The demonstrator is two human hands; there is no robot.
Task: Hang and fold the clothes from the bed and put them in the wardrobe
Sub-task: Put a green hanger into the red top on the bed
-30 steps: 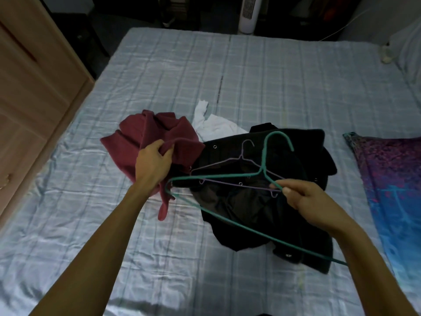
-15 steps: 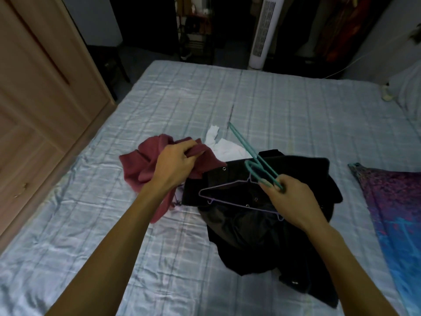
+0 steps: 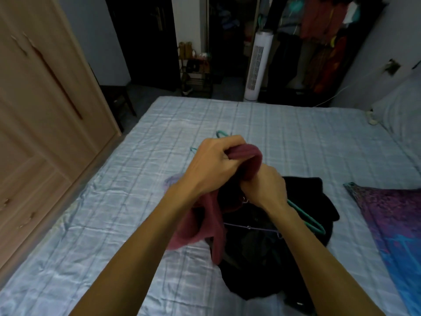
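Observation:
My left hand (image 3: 216,163) is raised above the bed, gripping the top of a maroon garment (image 3: 248,160), which hangs down below my wrists. My right hand (image 3: 264,188) is closed on a teal hanger (image 3: 307,218) right under the maroon cloth; the hanger's hook pokes out beyond my left hand. A black garment (image 3: 262,258) lies crumpled on the light-blue checked bed (image 3: 159,201), with a purple wire hanger (image 3: 250,227) on top of it. The wooden wardrobe (image 3: 41,110) stands at the left, doors closed.
A purple-and-blue patterned cloth (image 3: 391,224) lies on the bed's right side, and a pillow (image 3: 401,110) at the far right. A white tower fan (image 3: 256,65) and a dark rack of hanging clothes (image 3: 323,42) stand beyond the bed's far edge.
Both hands have come up and together. The maroon garment has been lifted off the bed, and the teal hanger has been brought under it. My head has tilted up, showing more of the room.

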